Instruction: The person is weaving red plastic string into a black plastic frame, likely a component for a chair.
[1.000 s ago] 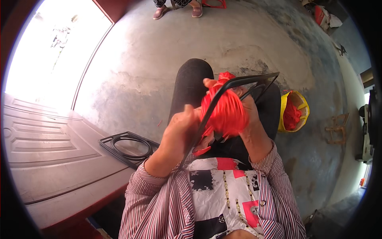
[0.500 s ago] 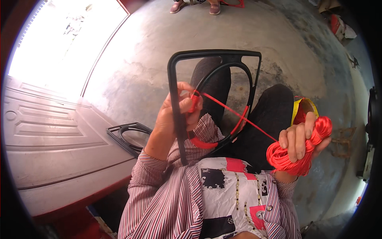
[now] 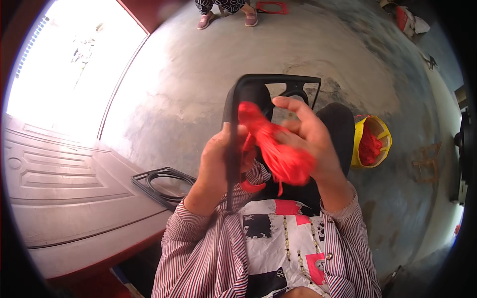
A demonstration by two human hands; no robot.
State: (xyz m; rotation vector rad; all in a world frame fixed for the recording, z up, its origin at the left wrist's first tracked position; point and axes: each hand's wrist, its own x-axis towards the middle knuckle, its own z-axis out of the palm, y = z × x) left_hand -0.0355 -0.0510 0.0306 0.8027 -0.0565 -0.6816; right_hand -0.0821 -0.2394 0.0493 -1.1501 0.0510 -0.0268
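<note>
A black plastic frame (image 3: 285, 78) with a ring inside it stands tilted over my lap. My left hand (image 3: 214, 158) is closed on the ring at its left side, where red cord is wound; its fingers are partly hidden by the frame's side bar. My right hand (image 3: 312, 136) holds a hank of red cord (image 3: 285, 154), blurred by motion, against the ring beside my left hand. The right index finger sticks out while the thumb is hidden. Part of the red wrapping (image 3: 252, 186) shows low on the ring; the hank covers much of the rest.
A yellow container (image 3: 357, 154) with red material (image 3: 369, 148) inside stands right of my knee. Another black frame (image 3: 161, 185) leans by the pale panelled door (image 3: 64, 169) at left. Ahead are another person's shoes (image 3: 251, 16) and a red frame (image 3: 271, 7) on the concrete floor.
My right hand has brought the hank from the far right in to the ring beside my left hand. The taut cord between them no longer shows. The view has shifted slightly.
</note>
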